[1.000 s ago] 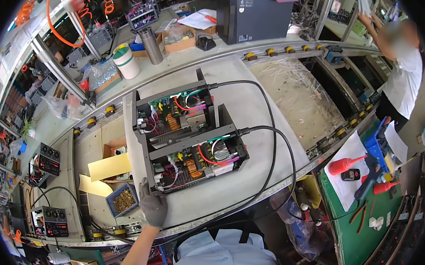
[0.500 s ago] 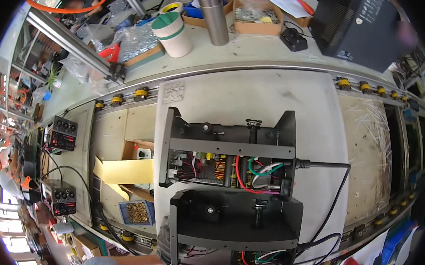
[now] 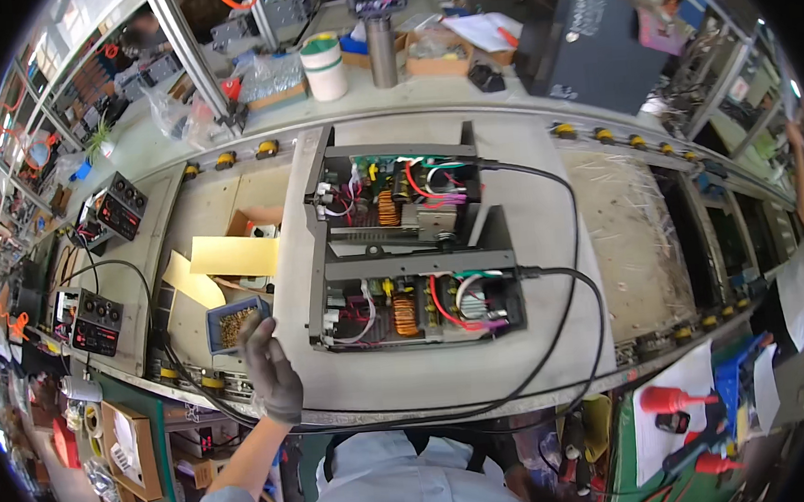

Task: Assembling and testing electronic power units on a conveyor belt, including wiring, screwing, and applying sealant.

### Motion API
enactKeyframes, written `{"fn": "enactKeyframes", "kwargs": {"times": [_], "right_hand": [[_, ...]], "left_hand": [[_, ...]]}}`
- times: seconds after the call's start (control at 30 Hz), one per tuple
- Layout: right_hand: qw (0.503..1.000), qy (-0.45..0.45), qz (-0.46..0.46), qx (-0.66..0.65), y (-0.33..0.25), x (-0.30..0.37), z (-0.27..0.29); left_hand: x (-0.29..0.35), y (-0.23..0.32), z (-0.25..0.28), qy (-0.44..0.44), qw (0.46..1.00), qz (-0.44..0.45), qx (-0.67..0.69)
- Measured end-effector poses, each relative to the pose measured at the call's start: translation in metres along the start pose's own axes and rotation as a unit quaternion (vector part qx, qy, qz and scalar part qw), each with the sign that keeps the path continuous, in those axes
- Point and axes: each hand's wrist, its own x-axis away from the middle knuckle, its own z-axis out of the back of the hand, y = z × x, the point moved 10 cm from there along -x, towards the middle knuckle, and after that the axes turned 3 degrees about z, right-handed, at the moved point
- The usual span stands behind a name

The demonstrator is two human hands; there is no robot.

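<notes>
My left hand (image 3: 275,376), in a dark grey glove, reaches to the near right edge of a blue bin (image 3: 262,309) of small brass-coloured screws (image 3: 232,329). Its fingers look slightly bent and apart, and I see nothing held in them. Two black metal chassis lie one behind the other on a pale board: the far chassis (image 3: 395,151) and the near chassis (image 3: 422,264). Both show copper-wound coils, red, white and green wires, and a black cable (image 3: 580,285) running off the right side. My right hand does not show.
Left of the board are yellow paper sheets (image 3: 234,255) over a cardboard box and two control boxes with knobs (image 3: 99,321). Behind the rail stand a steel flask (image 3: 382,55) and a white tub (image 3: 324,70). Red-handled tools (image 3: 673,398) lie at the near right.
My view has shifted, showing more of the near side. My left hand has left the near chassis's left end and is now by the screw bin. Both chassis appear farther from me.
</notes>
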Motion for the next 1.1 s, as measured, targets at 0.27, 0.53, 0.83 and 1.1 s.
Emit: {"fn": "enactKeyframes", "kwargs": {"times": [0.27,0.53,0.83,1.1], "right_hand": [[0.978,0.081,0.162,0.107,-0.114,0.026,0.040],[0.969,0.148,0.174,0.097,-0.270,0.072,0.083],[0.776,0.321,0.534,-0.092,-0.492,0.047,0.118],[0.802,0.215,0.544,0.119,-0.611,0.004,0.071]], "left_hand": [[-0.004,0.211,-0.068,-0.132,0.955,-0.256,0.068],[0.026,0.194,-0.119,-0.069,0.931,-0.343,-0.100],[0.016,0.190,-0.133,-0.086,0.938,-0.333,-0.028],[0.038,0.085,0.029,0.005,0.974,-0.151,0.167]]}}
